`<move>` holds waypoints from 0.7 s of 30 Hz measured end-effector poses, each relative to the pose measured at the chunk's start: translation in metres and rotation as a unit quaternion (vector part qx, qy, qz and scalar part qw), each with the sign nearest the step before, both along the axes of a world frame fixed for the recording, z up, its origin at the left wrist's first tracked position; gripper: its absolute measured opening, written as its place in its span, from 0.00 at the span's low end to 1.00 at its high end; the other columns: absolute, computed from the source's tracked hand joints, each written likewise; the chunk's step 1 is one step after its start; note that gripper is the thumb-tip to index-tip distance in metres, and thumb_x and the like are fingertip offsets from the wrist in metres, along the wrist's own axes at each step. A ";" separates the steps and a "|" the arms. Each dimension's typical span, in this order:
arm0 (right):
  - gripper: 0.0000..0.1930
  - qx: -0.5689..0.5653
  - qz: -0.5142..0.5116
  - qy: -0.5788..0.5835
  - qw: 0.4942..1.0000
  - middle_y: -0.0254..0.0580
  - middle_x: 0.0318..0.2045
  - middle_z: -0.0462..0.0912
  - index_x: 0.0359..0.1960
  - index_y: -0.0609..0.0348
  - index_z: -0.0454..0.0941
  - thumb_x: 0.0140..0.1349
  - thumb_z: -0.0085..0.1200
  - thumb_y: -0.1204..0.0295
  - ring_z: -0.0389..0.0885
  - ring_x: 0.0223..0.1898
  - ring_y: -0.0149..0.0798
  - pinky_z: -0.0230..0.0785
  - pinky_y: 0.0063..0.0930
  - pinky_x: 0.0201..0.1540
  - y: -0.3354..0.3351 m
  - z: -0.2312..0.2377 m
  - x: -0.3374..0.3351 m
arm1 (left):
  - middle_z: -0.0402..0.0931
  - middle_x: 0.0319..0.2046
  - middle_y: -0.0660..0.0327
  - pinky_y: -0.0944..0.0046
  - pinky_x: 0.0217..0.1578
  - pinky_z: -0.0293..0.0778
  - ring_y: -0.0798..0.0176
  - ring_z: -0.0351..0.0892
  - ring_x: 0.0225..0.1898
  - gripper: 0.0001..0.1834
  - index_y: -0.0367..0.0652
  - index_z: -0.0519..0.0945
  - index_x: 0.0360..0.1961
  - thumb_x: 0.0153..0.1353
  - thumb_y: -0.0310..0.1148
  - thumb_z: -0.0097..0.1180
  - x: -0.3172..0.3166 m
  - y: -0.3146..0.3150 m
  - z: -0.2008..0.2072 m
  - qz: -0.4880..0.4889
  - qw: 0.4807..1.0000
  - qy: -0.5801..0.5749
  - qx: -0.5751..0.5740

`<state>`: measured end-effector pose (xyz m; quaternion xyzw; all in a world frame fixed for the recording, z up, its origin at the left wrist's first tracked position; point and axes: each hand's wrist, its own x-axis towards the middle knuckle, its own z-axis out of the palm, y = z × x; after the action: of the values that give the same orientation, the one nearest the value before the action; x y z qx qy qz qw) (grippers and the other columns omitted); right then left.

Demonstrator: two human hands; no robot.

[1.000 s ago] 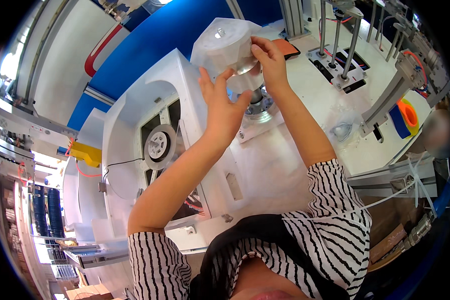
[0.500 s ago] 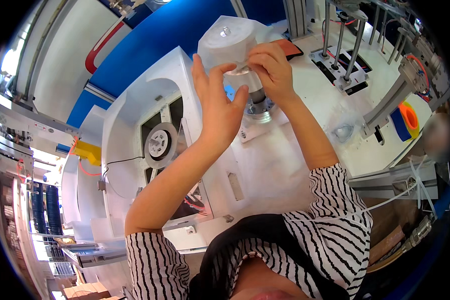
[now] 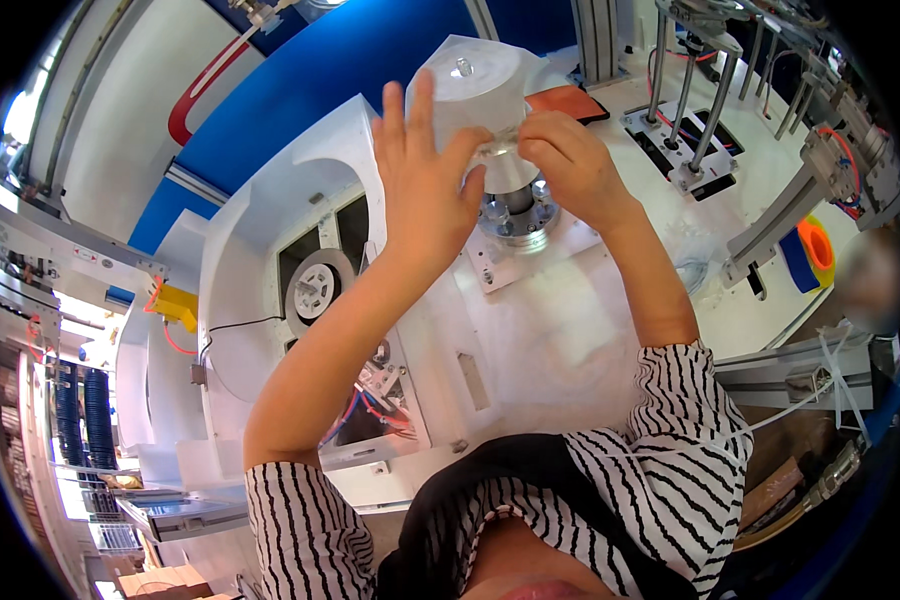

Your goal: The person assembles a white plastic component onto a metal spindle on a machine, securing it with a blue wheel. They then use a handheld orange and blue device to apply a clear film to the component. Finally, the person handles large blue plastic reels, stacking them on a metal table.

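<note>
A white, block-like housing with a rounded front (image 3: 470, 80) stands at the far middle, with a small clear knob on its top face. Below it a pale cylinder (image 3: 511, 176) rises over a round metal fixture (image 3: 518, 228) on a light plate. Between my hands, just under the housing, is a clear, film-like piece (image 3: 500, 146); its exact shape is hard to make out. My right hand (image 3: 576, 170) pinches its right side with curled fingers. At its left side is the index fingertip of my left hand (image 3: 422, 185), thumb apart and other fingers stretched upward.
Left of the hands, a white curved machine housing (image 3: 260, 190) has an opening with a round disc (image 3: 315, 290) and wires. At right stand metal guide rods (image 3: 715, 105), crumpled clear plastic (image 3: 698, 255) and an orange tape roll (image 3: 818, 242). A blue panel (image 3: 300, 110) runs behind.
My left hand's fingers have swung more upright. My right hand has shifted slightly right and down, still at the clear piece. More of the metal fixture shows below.
</note>
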<state>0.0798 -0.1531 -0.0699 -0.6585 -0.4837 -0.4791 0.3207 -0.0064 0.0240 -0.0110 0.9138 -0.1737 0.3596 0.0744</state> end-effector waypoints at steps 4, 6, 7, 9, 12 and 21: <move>0.09 -0.022 0.025 0.007 0.999 0.42 0.36 0.77 0.32 0.61 0.72 0.47 0.54 0.80 0.76 0.37 0.46 0.72 0.34 0.38 0.003 0.011 0.001 | 0.51 0.70 0.56 0.38 0.65 0.44 0.42 0.42 0.71 0.12 0.52 0.80 0.33 0.47 0.27 0.66 0.011 -0.004 0.006 -0.047 0.995 -0.074 0.056; 0.08 -0.014 0.033 0.010 0.999 0.43 0.36 0.77 0.31 0.61 0.72 0.47 0.54 0.80 0.76 0.37 0.46 0.72 0.34 0.38 0.005 0.015 -0.002 | 0.53 0.69 0.57 0.38 0.65 0.44 0.43 0.43 0.71 0.09 0.51 0.80 0.29 0.46 0.27 0.67 0.018 -0.005 0.005 -0.052 0.992 -0.097 0.069; 0.09 -0.003 0.043 0.032 0.999 0.43 0.36 0.77 0.32 0.61 0.72 0.48 0.54 0.81 0.76 0.37 0.46 0.72 0.34 0.37 0.005 0.014 -0.001 | 0.53 0.69 0.57 0.38 0.65 0.44 0.44 0.43 0.71 0.08 0.51 0.80 0.27 0.46 0.27 0.67 0.021 -0.005 0.004 -0.048 0.991 -0.098 0.083; 0.10 0.019 0.064 0.078 0.995 0.43 0.37 0.77 0.34 0.61 0.74 0.48 0.54 0.82 0.76 0.37 0.45 0.71 0.33 0.37 0.005 0.007 0.002 | 0.53 0.69 0.57 0.38 0.65 0.44 0.44 0.43 0.71 0.08 0.50 0.80 0.25 0.45 0.27 0.67 0.024 -0.006 0.005 -0.056 0.988 -0.096 0.103; 0.12 0.184 0.091 0.180 0.962 0.41 0.37 0.77 0.36 0.58 0.77 0.48 0.55 0.84 0.76 0.37 0.44 0.71 0.31 0.37 0.008 -0.002 0.010 | 0.53 0.70 0.56 0.36 0.65 0.43 0.41 0.42 0.71 0.08 0.49 0.79 0.23 0.44 0.27 0.68 0.025 -0.003 0.007 -0.090 0.988 -0.084 0.088; 0.10 0.040 -0.008 0.039 0.998 0.34 0.36 0.77 0.32 0.55 0.77 0.46 0.57 0.80 0.76 0.41 0.42 0.69 0.32 0.42 0.002 0.010 0.027 | 0.51 0.70 0.54 0.33 0.64 0.42 0.37 0.40 0.71 0.09 0.49 0.79 0.24 0.44 0.27 0.68 0.027 0.002 0.003 -0.116 0.990 -0.070 0.029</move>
<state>0.1067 -0.1507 -0.0597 -0.6671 -0.4459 -0.4747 0.3617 0.0209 0.0256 -0.0078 0.8616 -0.2937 0.4067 0.0771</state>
